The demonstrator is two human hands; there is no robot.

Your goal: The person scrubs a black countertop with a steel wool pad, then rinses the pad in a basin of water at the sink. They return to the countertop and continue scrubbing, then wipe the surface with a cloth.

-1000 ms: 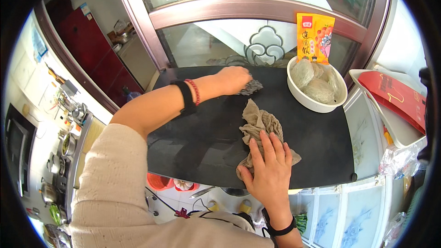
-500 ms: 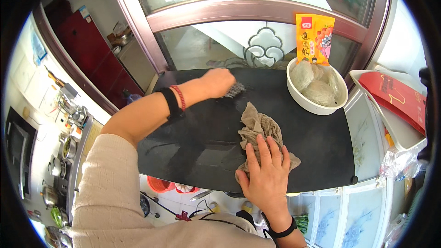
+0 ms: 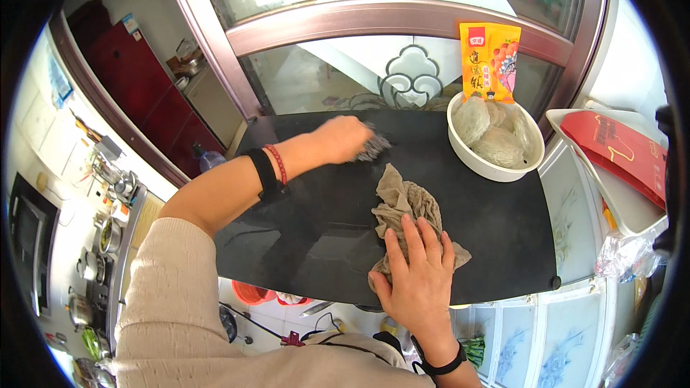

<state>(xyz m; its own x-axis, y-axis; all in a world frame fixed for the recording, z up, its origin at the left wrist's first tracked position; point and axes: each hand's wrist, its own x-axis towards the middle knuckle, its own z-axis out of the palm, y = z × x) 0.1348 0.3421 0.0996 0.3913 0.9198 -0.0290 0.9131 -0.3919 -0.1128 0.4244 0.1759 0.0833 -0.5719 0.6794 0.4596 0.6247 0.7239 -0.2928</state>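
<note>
My left hand [image 3: 338,139] is closed round a grey scouring pad [image 3: 372,145] that looks like steel wool, pressed to the far part of the black tabletop [image 3: 309,201]. Blur softens the pad and fingers. My right hand [image 3: 415,273] lies flat, fingers spread, over a crumpled brown-grey cloth [image 3: 407,197] near the front edge. Part of the cloth is hidden under the palm. Wet, shiny patches show on the tabletop left of the cloth.
A white bowl [image 3: 496,169] holding clear plastic bags stands at the right, with a yellow packet [image 3: 490,61] upright behind it. Further right, a white tray [image 3: 557,116] holds a red bag [image 3: 614,154]. A brown-framed glass window [image 3: 402,18] borders the far side.
My left hand has slid a little to the right and nearer with the scouring pad. My right hand stays on the cloth.
</note>
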